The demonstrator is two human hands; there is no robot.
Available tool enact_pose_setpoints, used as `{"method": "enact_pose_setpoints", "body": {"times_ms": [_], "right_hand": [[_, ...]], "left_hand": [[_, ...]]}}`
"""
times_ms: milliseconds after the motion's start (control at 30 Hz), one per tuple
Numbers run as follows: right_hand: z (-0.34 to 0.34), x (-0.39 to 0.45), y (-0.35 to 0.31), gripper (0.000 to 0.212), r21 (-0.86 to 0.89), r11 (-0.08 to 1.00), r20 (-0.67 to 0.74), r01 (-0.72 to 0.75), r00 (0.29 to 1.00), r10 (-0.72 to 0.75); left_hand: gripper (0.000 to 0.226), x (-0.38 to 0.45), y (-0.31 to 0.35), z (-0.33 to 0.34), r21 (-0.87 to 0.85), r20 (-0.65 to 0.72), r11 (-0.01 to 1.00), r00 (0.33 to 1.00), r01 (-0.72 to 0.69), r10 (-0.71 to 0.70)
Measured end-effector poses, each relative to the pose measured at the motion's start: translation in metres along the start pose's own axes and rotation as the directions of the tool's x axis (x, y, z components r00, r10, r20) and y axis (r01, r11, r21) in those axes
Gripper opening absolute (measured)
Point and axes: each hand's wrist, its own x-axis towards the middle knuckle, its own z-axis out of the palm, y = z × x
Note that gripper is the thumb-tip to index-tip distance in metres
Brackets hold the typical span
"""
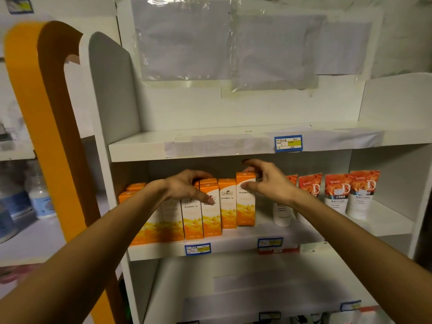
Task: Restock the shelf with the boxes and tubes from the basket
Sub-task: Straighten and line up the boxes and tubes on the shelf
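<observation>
A row of orange-and-white boxes [228, 206] stands on the middle shelf [233, 245]. My left hand [184, 187] lies over the tops of the boxes in the middle of the row, fingers curled behind them and thumb on the front of one box [211, 220]. My right hand [268, 183] holds the rightmost box [245, 206] near its top, thumb on the front face and a finger on the top edge, with the index finger lifted. White tubes with red rose print [336, 195] stand to the right on the same shelf. The basket is out of view.
The upper shelf [210, 146] carries a blue price tag [288, 143]. An orange panel [46, 136] stands at the left, with white bottles [39, 197] on a neighbouring shelf. A lower shelf [257, 288] lies below, with dark items at the bottom edge.
</observation>
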Motion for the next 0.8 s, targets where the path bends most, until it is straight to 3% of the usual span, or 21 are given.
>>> {"method": "enact_pose_setpoints", "body": {"times_ms": [333, 533, 700, 800], "right_hand": [[0.017, -0.007, 0.009, 0.067, 0.115, 0.993, 0.011, -0.017, 1.0, 0.016], [0.041, -0.004, 0.02, 0.07, 0.121, 0.992, -0.16, -0.04, 0.985, 0.06], [0.064, -0.002, 0.037, 0.042, 0.278, 0.943, 0.003, -0.184, 0.982, 0.191], [0.078, -0.003, 0.037, 0.042, 0.328, 0.929, 0.013, -0.174, 0.984, 0.18]], "left_hand": [[0.082, 0.0, 0.001, 0.001, 0.023, 0.008, 1.0, 1.0, -0.009, 0.008], [0.082, -0.002, 0.0, 0.0, 0.029, 0.018, 0.999, 1.0, -0.023, 0.022], [0.085, 0.0, 0.0, 0.001, 0.038, 0.014, 0.999, 1.0, -0.002, 0.001], [0.086, 0.0, 0.001, 0.002, 0.061, 0.005, 0.998, 1.0, 0.0, 0.0]]}}
